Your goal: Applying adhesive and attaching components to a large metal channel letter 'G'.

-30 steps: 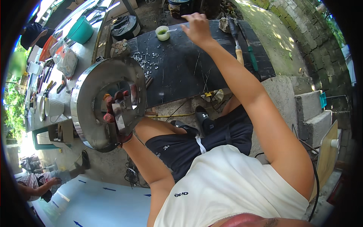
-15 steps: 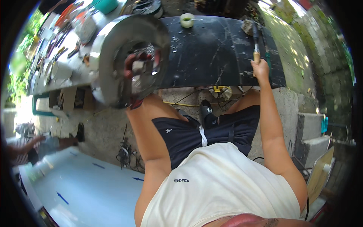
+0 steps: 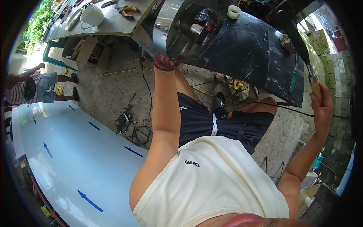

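Note:
My left hand (image 3: 165, 62), in a red and dark patterned glove, holds up a shiny round metal piece (image 3: 163, 28) with a wide rim and cut-out openings. Red glove fingers show through one opening. The piece is raised beside the black marble-patterned tabletop (image 3: 245, 49). Far out to the right, my right hand (image 3: 323, 108) is closed around the wooden handle of a long dark-bladed tool (image 3: 297, 36); its exact kind is unclear. The blade points up and away past the tabletop's right end. A rough stone (image 3: 287, 43) and a green-handled tool (image 3: 293, 79) lie near it.
A small white tub (image 3: 234, 12) sits on the tabletop's far edge. Orange-handled pliers (image 3: 128, 12) and a white mug (image 3: 92, 17) are on the left table. Cables (image 3: 132, 126) lie on the floor. Behind left are a light-blue panel (image 3: 75, 151) and another person (image 3: 38, 83).
The view has turned left. My right hand has swung the dark-bladed tool outward and nearer to me, away from the tabletop. The metal piece remains in my left hand, now tilted more edge-on.

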Motion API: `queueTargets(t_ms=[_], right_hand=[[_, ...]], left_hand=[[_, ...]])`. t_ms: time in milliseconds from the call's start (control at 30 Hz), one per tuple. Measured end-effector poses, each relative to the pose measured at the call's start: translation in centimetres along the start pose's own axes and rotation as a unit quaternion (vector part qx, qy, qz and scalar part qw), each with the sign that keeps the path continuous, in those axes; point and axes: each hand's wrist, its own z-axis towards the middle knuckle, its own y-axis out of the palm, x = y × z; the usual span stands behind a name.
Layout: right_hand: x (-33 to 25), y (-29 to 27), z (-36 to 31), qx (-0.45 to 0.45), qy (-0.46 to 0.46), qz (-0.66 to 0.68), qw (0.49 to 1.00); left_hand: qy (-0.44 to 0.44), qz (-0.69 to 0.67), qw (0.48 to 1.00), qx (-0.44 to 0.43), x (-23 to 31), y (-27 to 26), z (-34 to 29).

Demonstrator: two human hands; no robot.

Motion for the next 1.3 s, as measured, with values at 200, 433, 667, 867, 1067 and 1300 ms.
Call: queueTargets(t_ms=[200,433,667,867,1067,1300], right_hand=[[-9.5,-0.9,-0.1,-0.154,-0.171,-0.103,0.968],[-13.3,1.0,2.4,-0.215,-0.255,-0.131,0.934],[-14.4,1.0,3.9,-0.230,-0.309,-0.166,0.908],[-14.9,0.8,4.9,-0.245,-0.323,-0.165,0.899],[-15.1,0.4,5.5,-0.263,-0.318,-0.172,0.894],[-15.4,0.3,5.7,-0.277,-0.305,-0.175,0.894]], left_hand=[[-0.012,0.013,1.000,-0.009,-0.3,-0.5,0.3],[-0.026,0.046,0.998,-0.013,-0.1,-1.2,-0.1],[-0.030,0.054,0.998,-0.017,-0.2,-1.1,-0.7],[-0.036,0.070,0.997,-0.013,-0.6,-1.7,-0.7],[-0.041,0.081,0.996,-0.013,-1.2,-1.8,-0.5],[-0.045,0.098,0.994,-0.010,-1.8,-2.4,-0.3]])
